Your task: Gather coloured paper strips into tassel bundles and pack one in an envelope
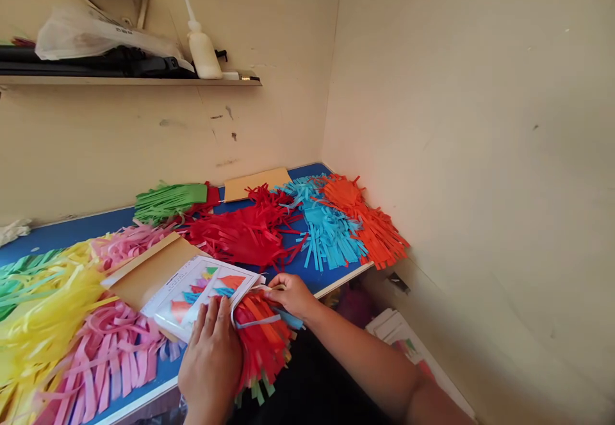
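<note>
My left hand (211,351) lies with its fingers stretched over a clear plastic packet with a printed sheet (196,279) showing colourful tassel pictures. At the packet's right end, my right hand (291,295) is closed, its thumb and finger pinching a whitish strip (259,288). Between the hands, a bunch of red and orange fringed paper (262,338) hangs over the table's front edge, with some blue and green strips in it. Part of this bunch is hidden by my left hand. Under the packet is a brown card piece (148,271).
Fringed paper in yellow (52,322), pink (113,348), green (170,200), red (240,229), light blue (329,233) and orange (379,233) covers much of the blue table (312,277). A shelf (129,81) above holds a glue bottle (204,53). Walls meet at the right.
</note>
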Demonstrator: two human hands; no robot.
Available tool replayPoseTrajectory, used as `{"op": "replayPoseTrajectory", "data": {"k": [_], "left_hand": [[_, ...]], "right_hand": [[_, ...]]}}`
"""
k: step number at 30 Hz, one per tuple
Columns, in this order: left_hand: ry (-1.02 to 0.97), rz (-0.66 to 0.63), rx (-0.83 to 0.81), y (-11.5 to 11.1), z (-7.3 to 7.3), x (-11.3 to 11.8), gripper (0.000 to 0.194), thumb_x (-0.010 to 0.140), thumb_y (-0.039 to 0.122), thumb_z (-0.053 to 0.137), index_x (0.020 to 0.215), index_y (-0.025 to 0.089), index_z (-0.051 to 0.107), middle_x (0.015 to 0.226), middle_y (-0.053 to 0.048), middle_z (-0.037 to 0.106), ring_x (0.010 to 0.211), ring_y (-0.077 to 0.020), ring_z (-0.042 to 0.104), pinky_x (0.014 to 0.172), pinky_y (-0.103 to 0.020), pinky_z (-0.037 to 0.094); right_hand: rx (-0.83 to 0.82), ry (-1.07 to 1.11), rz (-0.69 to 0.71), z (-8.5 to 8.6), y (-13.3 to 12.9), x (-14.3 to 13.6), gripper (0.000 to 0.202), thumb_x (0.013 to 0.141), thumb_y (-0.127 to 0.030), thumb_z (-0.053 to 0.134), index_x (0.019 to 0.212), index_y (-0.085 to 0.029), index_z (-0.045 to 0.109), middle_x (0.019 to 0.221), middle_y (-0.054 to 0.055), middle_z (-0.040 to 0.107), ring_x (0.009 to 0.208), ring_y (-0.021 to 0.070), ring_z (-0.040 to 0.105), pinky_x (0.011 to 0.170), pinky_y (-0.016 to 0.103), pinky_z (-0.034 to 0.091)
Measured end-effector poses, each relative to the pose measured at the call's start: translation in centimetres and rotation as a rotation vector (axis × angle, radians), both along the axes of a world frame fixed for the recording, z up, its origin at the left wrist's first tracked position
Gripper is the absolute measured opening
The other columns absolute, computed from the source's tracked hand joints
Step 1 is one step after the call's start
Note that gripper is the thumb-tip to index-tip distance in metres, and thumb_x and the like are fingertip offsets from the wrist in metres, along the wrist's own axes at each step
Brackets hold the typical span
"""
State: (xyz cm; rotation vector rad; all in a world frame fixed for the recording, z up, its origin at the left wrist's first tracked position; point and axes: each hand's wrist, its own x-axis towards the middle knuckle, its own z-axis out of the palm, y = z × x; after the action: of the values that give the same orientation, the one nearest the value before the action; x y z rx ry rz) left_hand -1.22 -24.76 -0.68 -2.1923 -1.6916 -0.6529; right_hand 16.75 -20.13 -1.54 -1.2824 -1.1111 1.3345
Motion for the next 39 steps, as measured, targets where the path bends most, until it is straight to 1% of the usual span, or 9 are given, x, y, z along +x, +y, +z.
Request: {"op": "replayPoseTrajectory", "data": {"k": [4, 10, 15, 20, 22, 25, 28, 31, 39], "left_hand": [[-0.001, -0.033, -0.001, 0.0, -0.3, 0.1, 0.05, 0.092, 0.018, 0.027, 0.126, 0.001, 0.058, 0.133, -0.025, 0.059, 0.136, -0.0333, 0.045, 0.111, -0.049, 0.04], [-0.03, -0.045, 0.043, -0.4, -0.6, 0.1, 0.048, 0.092, 0.017, 0.028, 0.126, 0.002, 0.058, 0.132, -0.025, 0.06, 0.136, -0.0329, 0.045, 0.11, -0.047, 0.04], [-0.016, -0.035, 0.046, -1.0, -0.2, 0.1, 0.048, 0.093, 0.019, 0.028, 0.128, 0.003, 0.056, 0.134, -0.025, 0.059, 0.135, -0.0343, 0.046, 0.105, -0.048, 0.045], [-0.004, -0.052, 0.055, -0.9, -0.6, 0.3, 0.049, 0.093, 0.019, 0.026, 0.127, 0.002, 0.057, 0.133, -0.025, 0.059, 0.137, -0.0339, 0.044, 0.107, -0.049, 0.044], [-0.015, -0.05, 0.047, -0.9, -0.7, 0.3, 0.048, 0.094, 0.02, 0.027, 0.127, 0.001, 0.057, 0.133, -0.026, 0.059, 0.137, -0.0347, 0.043, 0.108, -0.049, 0.043], [-0.045, -0.038, 0.037, -1.0, -0.6, 0.5, 0.048, 0.094, 0.02, 0.029, 0.129, 0.004, 0.056, 0.134, -0.024, 0.059, 0.139, -0.0325, 0.041, 0.111, -0.048, 0.04], [-0.068, -0.032, 0.033, -1.1, -0.5, 0.6, 0.047, 0.094, 0.02, 0.029, 0.131, 0.005, 0.055, 0.136, -0.023, 0.058, 0.14, -0.0307, 0.039, 0.112, -0.048, 0.039], [-0.084, -0.037, 0.033, -1.2, -0.7, 0.6, 0.048, 0.094, 0.019, 0.029, 0.132, 0.004, 0.054, 0.136, -0.024, 0.058, 0.14, -0.031, 0.039, 0.112, -0.048, 0.039], [-0.101, -0.087, 0.041, -1.5, -0.6, 0.3, 0.049, 0.094, 0.018, 0.034, 0.14, 0.008, 0.048, 0.141, -0.023, 0.053, 0.139, -0.0324, 0.041, 0.11, -0.047, 0.041]], "right_hand": [[0.047, 0.006, -0.118, 0.0, -1.0, -0.3, 0.022, 0.071, -0.032, 0.072, 0.067, -0.019, 0.054, 0.057, -0.007, 0.052, 0.054, 0.0093, 0.048, 0.054, 0.02, 0.04], [0.093, -0.034, -0.1, 0.6, -1.3, 0.0, 0.015, 0.071, -0.026, 0.067, 0.083, -0.02, 0.064, 0.067, -0.004, 0.061, 0.058, 0.0117, 0.055, 0.057, 0.022, 0.045], [0.119, -0.147, -0.134, 1.5, -1.9, 0.1, 0.004, 0.074, -0.023, 0.063, 0.072, -0.02, 0.063, 0.066, -0.001, 0.064, 0.062, 0.0149, 0.058, 0.061, 0.025, 0.046], [0.476, -0.529, -0.169, 2.3, -4.3, -0.1, 0.008, 0.08, -0.017, 0.056, 0.078, -0.021, 0.062, 0.09, 0.005, 0.07, 0.089, 0.0202, 0.062, 0.085, 0.033, 0.047], [0.537, -0.576, -0.17, 2.3, -4.4, 0.0, 0.008, 0.08, -0.015, 0.055, 0.08, -0.021, 0.06, 0.097, 0.006, 0.07, 0.094, 0.0203, 0.063, 0.088, 0.034, 0.046], [0.375, -0.517, -0.233, 2.1, -3.5, 0.2, 0.01, 0.076, -0.021, 0.062, 0.086, -0.02, 0.06, 0.093, 0.006, 0.069, 0.085, 0.02, 0.063, 0.081, 0.032, 0.048], [0.185, -0.398, -0.181, 1.9, -2.2, 0.3, 0.01, 0.073, -0.025, 0.067, 0.081, -0.019, 0.063, 0.079, 0.004, 0.068, 0.073, 0.0192, 0.061, 0.073, 0.03, 0.047], [0.143, -0.277, -0.14, 1.4, -1.7, 0.2, 0.008, 0.076, -0.024, 0.062, 0.069, -0.019, 0.063, 0.069, 0.003, 0.066, 0.066, 0.0171, 0.061, 0.067, 0.027, 0.045], [0.086, -0.075, -0.181, -0.3, -2.0, 0.5, 0.017, 0.078, -0.032, 0.057, 0.07, -0.018, 0.059, 0.061, -0.001, 0.061, 0.061, 0.0146, 0.058, 0.062, 0.025, 0.048]]}}
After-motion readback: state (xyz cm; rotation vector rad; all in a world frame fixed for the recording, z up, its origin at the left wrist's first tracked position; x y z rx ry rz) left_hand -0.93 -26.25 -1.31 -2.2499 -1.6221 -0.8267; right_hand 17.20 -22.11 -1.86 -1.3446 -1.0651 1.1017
